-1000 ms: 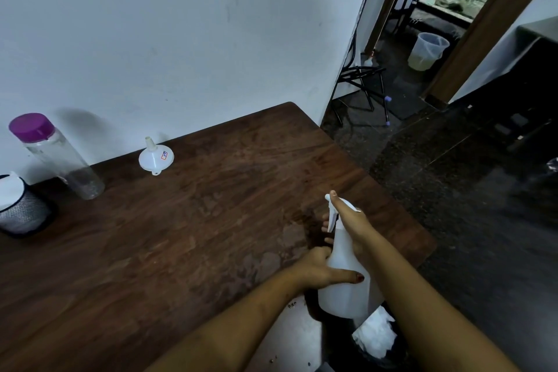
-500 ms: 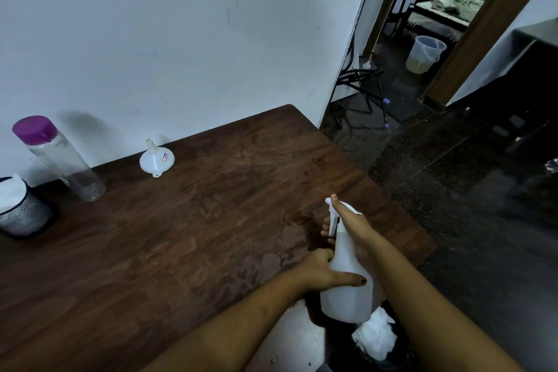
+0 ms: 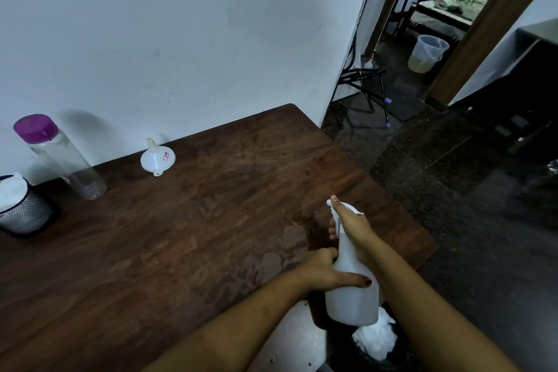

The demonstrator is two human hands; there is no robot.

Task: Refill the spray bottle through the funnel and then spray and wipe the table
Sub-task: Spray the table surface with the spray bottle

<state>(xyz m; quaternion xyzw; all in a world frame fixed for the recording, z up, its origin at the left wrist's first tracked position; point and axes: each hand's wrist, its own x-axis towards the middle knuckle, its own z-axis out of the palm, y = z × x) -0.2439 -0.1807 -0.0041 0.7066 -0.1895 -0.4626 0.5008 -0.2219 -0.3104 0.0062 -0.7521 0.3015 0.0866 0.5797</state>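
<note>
I hold a white spray bottle [image 3: 351,293] over the near right edge of the dark wooden table [image 3: 181,235]. My left hand [image 3: 324,272] grips its body from the left, thumb across the front. My right hand [image 3: 351,225] wraps the spray head, with fingers curled round the neck below the nozzle. A white funnel [image 3: 157,158] lies upside down by the wall at the back. A clear bottle with a purple cap [image 3: 57,155] stands left of the funnel. Damp patches [image 3: 290,238] show on the wood near the spray bottle.
A mesh holder with white tissue [image 3: 19,208] sits at the far left edge. Below the bottle is a dark bin with crumpled white paper [image 3: 376,338]. Right of the table lie dark floor, a black metal stand [image 3: 362,87] and a plastic bucket [image 3: 427,53] by a doorway.
Both hands keep the same hold on the spray bottle. The view has shifted slightly; the bottle has barely moved.
</note>
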